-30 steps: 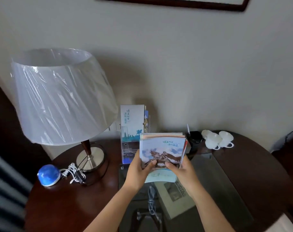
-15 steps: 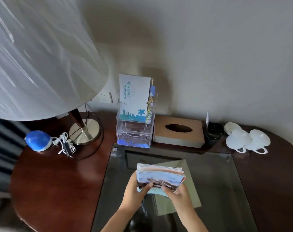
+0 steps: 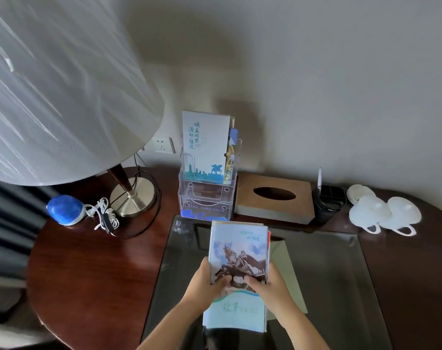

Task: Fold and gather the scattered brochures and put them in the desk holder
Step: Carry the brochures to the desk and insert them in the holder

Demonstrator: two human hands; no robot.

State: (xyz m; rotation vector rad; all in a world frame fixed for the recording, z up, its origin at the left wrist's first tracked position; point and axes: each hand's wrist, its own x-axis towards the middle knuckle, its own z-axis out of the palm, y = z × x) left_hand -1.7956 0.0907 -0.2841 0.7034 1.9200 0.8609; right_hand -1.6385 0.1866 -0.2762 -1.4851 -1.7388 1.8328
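Observation:
A stack of folded brochures [image 3: 238, 251], its top cover showing a horse statue under a blue sky, lies lengthwise above the glass desk pad [image 3: 341, 274]. My left hand [image 3: 204, 284] grips its left edge and my right hand [image 3: 270, 284] its right edge, thumbs on the cover. The stack's far end is just short of the clear acrylic desk holder [image 3: 206, 198]. A white brochure with blue writing [image 3: 204, 145] stands upright in the holder's rear tier with others behind it. A pale green sheet [image 3: 288, 269] lies on the glass under the stack.
A large white lamp shade [image 3: 58, 84] overhangs the left side, above its metal base [image 3: 132, 198]. A blue round object with a white cord [image 3: 65, 209] sits beside the base. Right of the holder are a wooden tissue box [image 3: 274, 198], a black pen stand [image 3: 328, 200] and white cups [image 3: 384, 213].
The stack has been turned from crosswise to lengthwise, and its far end is now closer to the holder. Both hands kept their grip. The view dropped from the wall to the desk.

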